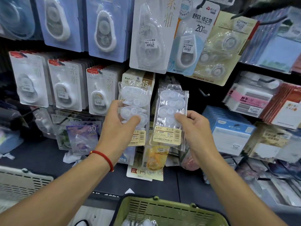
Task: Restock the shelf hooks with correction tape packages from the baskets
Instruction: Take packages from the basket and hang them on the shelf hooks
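Correction tape packages: clear pouches of white dispensers, yellow barcode labels; left hand (119, 126) grips one (133, 111); right hand (194, 128) pinches another (170, 116).

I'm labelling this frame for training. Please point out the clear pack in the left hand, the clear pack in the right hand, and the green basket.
Clear plastic correction tape pack, left hand (134, 101), head view, upper blister.
Clear plastic correction tape pack, right hand (171, 103), head view, upper blister.
Green slotted plastic basket (162, 209), head view, far wall.

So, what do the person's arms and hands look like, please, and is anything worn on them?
Both forearms are bare, with no sleeves or gloves in view. The left hand has a thin red cord bracelet around its wrist, carrying a small gold-coloured bead. The right hand wears nothing: no ring, watch or bracelet shows.
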